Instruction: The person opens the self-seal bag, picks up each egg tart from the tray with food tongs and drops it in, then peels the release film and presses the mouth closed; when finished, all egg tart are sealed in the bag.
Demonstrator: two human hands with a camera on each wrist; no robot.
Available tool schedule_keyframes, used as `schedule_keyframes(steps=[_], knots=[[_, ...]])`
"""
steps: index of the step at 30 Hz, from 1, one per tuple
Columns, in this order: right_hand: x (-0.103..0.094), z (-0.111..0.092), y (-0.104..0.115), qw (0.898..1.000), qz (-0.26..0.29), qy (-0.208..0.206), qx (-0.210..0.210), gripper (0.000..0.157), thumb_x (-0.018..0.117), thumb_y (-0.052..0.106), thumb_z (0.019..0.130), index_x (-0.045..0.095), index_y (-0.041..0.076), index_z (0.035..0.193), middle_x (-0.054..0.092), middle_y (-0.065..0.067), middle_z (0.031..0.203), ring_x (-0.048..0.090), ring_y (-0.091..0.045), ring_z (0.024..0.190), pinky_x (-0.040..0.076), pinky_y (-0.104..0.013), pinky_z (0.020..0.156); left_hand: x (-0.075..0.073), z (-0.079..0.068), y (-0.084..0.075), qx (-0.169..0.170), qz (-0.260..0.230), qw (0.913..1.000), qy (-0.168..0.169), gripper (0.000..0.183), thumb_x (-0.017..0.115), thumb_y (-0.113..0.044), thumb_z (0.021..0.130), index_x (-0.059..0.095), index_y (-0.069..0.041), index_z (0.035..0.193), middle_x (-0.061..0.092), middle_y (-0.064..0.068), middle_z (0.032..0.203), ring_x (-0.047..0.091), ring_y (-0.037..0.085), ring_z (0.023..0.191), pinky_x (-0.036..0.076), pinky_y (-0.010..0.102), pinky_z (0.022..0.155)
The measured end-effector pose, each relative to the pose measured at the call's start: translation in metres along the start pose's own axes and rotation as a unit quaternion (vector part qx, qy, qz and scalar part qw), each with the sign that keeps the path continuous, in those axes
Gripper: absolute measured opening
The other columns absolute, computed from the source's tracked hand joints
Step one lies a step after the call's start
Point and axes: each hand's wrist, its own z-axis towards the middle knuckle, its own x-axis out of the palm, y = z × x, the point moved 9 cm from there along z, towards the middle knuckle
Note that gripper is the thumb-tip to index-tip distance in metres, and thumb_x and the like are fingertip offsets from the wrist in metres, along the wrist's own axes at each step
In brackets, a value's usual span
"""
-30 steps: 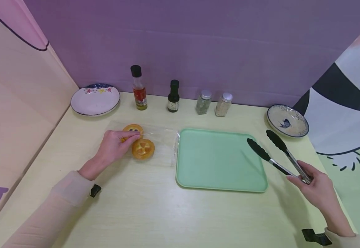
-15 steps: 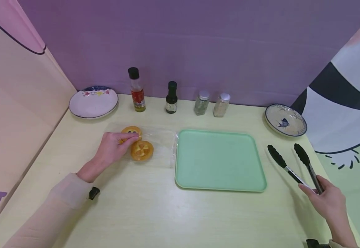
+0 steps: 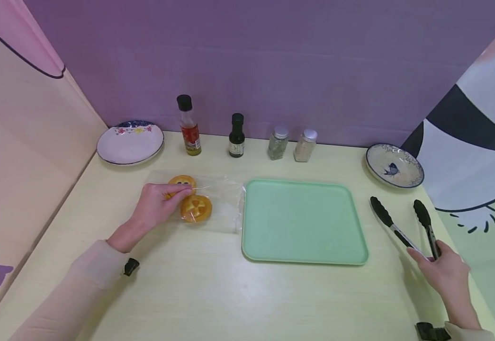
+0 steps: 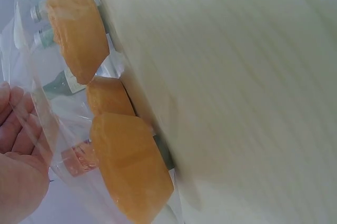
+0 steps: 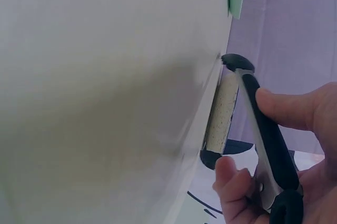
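Note:
My left hand (image 3: 155,203) pinches the top of a clear plastic bag (image 3: 223,208) lying on the table left of centre. Inside it are golden-brown round buns: one bun (image 3: 196,209) has a cut pattern on top, another bun (image 3: 183,179) is partly hidden behind my fingers. From the side, the left wrist view has the bread (image 4: 131,166) under the raised film. My right hand (image 3: 448,272) grips a pair of tongs (image 3: 382,212) with black tips, its arms spread apart and nothing between them. The thumb lies along one tong arm (image 5: 266,124) in the right wrist view.
A green tray (image 3: 304,222) lies between the bag and the tongs. At the back stand two sauce bottles (image 3: 190,135) and two spice jars (image 3: 278,143). A floral plate (image 3: 130,144) sits at back left, a patterned dish (image 3: 394,166) at back right. Walls border the table.
My right hand has carried the tongs rightward, away from the tray's edge, and their arms have spread wider. My left hand stays at the bag.

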Motion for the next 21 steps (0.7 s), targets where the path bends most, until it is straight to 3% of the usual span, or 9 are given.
schedule_keyframes(steps=[4,10,13,16,19,21], knots=[[0.003,0.001,0.002,1.0,-0.005,0.008,0.001,0.069,0.058,0.053,0.086,0.045,-0.009,0.115,0.062,-0.017,0.078,0.055,-0.039,0.074,0.04,-0.037,0.054,0.002,0.0,0.001,0.004,0.0,1.0,0.003,0.014,0.074,-0.008,0.08,0.076,-0.006,0.093,0.073,0.007,0.089,0.07,0.022,0.088,0.056,0.033,0.072],[0.007,0.002,0.006,1.0,-0.023,0.019,-0.003,0.081,0.059,0.057,0.084,0.043,-0.013,0.122,0.062,-0.023,0.083,0.054,-0.044,0.076,0.042,-0.045,0.059,0.002,0.002,0.0,0.014,0.003,0.9999,-0.004,0.014,0.075,-0.007,0.078,0.076,-0.006,0.092,0.073,0.008,0.088,0.07,0.023,0.087,0.056,0.027,0.07],[0.011,0.003,0.009,0.999,-0.038,0.029,-0.012,0.08,0.062,0.061,0.08,0.049,-0.011,0.113,0.061,-0.024,0.082,0.055,-0.036,0.066,0.04,-0.037,0.051,0.003,0.003,0.001,0.007,0.006,1.0,-0.003,0.014,0.075,-0.007,0.078,0.076,-0.007,0.092,0.073,0.009,0.088,0.07,0.024,0.087,0.052,0.017,0.057],[0.016,0.002,0.011,0.998,-0.047,0.045,-0.016,0.075,0.064,0.063,0.076,0.052,-0.008,0.098,0.058,-0.017,0.073,0.052,-0.026,0.058,0.037,-0.031,0.045,0.005,0.002,0.003,-0.005,0.009,0.9999,0.0,0.014,0.075,-0.008,0.079,0.076,-0.008,0.092,0.073,0.009,0.089,0.07,0.025,0.085,0.037,0.014,0.042],[0.019,0.002,0.012,0.997,-0.056,0.056,-0.02,0.069,0.065,0.062,0.076,0.051,-0.004,0.087,0.053,-0.01,0.065,0.049,-0.023,0.055,0.036,-0.029,0.044,0.007,0.001,0.004,-0.014,0.01,0.9998,0.005,0.014,0.074,-0.009,0.079,0.076,-0.009,0.093,0.073,0.009,0.09,0.07,0.026,0.085,0.032,0.017,0.038],[0.019,0.002,0.012,0.996,-0.058,0.06,-0.021,0.067,0.065,0.062,0.076,0.05,-0.003,0.084,0.051,-0.009,0.064,0.047,-0.022,0.055,0.036,-0.029,0.044,0.007,0.001,0.004,-0.017,0.008,0.9998,0.007,0.014,0.074,-0.009,0.08,0.076,-0.008,0.094,0.073,0.01,0.09,0.069,0.028,0.087,0.035,0.017,0.039]])
